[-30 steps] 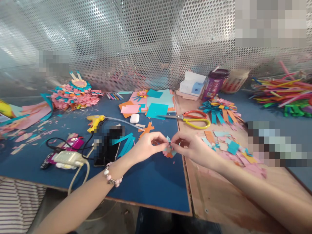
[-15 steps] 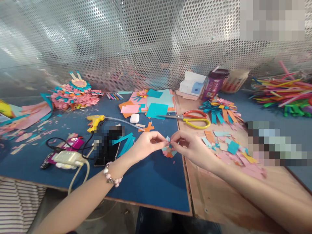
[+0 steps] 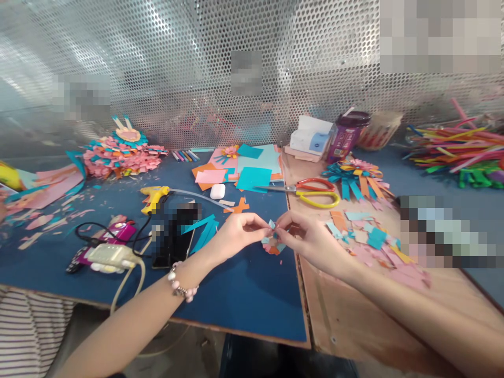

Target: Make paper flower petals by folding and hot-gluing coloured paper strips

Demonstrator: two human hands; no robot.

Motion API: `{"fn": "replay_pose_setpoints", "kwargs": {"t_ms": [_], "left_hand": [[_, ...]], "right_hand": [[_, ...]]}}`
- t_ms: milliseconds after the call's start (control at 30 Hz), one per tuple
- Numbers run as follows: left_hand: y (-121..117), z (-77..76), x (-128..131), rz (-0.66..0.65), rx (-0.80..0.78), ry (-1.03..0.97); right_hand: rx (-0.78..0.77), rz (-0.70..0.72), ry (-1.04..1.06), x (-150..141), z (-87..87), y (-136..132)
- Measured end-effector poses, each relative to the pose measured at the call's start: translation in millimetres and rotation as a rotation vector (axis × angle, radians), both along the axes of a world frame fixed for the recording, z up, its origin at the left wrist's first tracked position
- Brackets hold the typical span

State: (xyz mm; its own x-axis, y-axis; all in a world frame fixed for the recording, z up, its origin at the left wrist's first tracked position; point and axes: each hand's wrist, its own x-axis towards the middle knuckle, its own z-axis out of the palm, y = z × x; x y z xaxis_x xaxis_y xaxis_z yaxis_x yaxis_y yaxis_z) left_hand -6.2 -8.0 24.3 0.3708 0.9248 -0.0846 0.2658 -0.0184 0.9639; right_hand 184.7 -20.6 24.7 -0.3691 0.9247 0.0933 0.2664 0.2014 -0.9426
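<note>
Paper flower [image 3: 273,248]: small, layered in pink, orange and pale blue; low over the blue table [image 3: 244,299], near the seam with the wooden board [image 3: 354,320].
Left hand [image 3: 234,236]: thumb and forefinger pinching the flower's top; exact piece gripped too small to tell from where I stand.
Right hand [image 3: 311,241]: fingertips closed on the same spot, nearly meeting the left's.
Petals: thin paper, I judge; uneven pulling by the two pinches could crease or tear them, or work a layer loose.
Glue gun [image 3: 155,198]: yellow, on its side, long clear stick [image 3: 197,195] trailing towards the left hand; a forward sweep could snag the stick and swing the gun.
Scissors [image 3: 319,203]: lying beyond the hands, across the seam; a careless reach might knock the handles.
Scraps [image 3: 377,238]: loose, beside the right forearm; a brushing arm could scatter them.
</note>
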Motion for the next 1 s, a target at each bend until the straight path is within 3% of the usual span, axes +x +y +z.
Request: {"fn": "replay_pose_setpoints", "kwargs": {"t_ms": [733,1000], "left_hand": [[-0.2,-0.3,-1.5,0.002,-0.029,0.000],[0.9,5.4,-1.7,0.012,0.069,0.086]], "right_hand": [[0.004,0.042,-0.012,-1.8,0.1,-0.8],[-0.018,0.038,-0.044,0.1,-0.3,1.0]]}}
